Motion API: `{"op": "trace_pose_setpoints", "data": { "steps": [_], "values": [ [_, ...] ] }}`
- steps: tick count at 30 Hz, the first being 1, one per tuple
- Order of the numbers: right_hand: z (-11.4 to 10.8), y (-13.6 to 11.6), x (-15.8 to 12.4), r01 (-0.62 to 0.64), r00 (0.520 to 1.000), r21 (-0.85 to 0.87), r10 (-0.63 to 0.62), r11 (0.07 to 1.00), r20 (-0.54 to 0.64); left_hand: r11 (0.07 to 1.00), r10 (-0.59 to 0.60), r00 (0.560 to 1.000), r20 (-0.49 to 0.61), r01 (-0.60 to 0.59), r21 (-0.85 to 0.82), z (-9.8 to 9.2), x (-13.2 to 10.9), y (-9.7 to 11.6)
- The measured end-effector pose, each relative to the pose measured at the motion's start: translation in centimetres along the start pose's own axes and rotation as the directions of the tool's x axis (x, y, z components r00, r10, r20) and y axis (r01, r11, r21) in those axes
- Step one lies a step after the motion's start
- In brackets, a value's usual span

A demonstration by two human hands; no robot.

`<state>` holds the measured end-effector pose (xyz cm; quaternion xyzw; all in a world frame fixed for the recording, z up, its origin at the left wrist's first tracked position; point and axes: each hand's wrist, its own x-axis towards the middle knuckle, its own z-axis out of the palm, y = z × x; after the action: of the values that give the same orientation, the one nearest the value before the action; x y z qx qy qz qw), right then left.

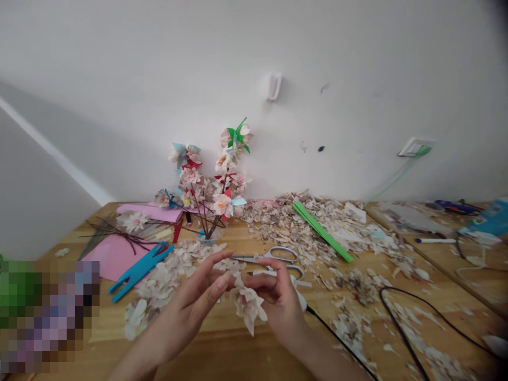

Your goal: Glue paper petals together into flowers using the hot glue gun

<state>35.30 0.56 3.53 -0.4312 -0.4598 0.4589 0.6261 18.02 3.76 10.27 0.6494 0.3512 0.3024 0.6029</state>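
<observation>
My right hand (282, 300) is closed in a pinch on a pale paper flower (248, 306) held above the wooden table (222, 344). My left hand (198, 296) reaches in from the left with its fingers stretched out, the fingertips touching the top of the flower. Just beyond my hands lie silver scissors (273, 258). A bunch of finished paper flowers on dark stems (212, 182) stands at the back by the wall.
Pale paper scraps (301, 222) litter the table. Pink sheets (119, 254), blue cut strips (138, 270) and a green strip bundle (321, 230) lie around. A black cable (420, 312) runs across the right side. A blurred patch covers the lower left.
</observation>
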Motion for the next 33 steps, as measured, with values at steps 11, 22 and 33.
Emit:
{"op": "trace_pose_setpoints", "data": {
  "steps": [11,22,33],
  "values": [
    [0.6,-1.3,0.1,-0.21,0.966,0.054,0.199,0.976,0.167,0.995,-0.081,0.997,0.016,0.08,0.059,-0.2,0.5,0.1],
    [0.5,-0.9,0.2,-0.273,0.937,-0.074,0.282,0.959,0.205,0.982,-0.148,0.988,-0.043,0.152,0.109,0.4,0.6,0.7],
    [0.6,-0.9,0.3,-0.305,0.929,-0.012,0.3,0.952,0.215,0.989,-0.148,0.988,-0.042,0.149,0.015,0.4,0.5,0.3]
  ]
}}
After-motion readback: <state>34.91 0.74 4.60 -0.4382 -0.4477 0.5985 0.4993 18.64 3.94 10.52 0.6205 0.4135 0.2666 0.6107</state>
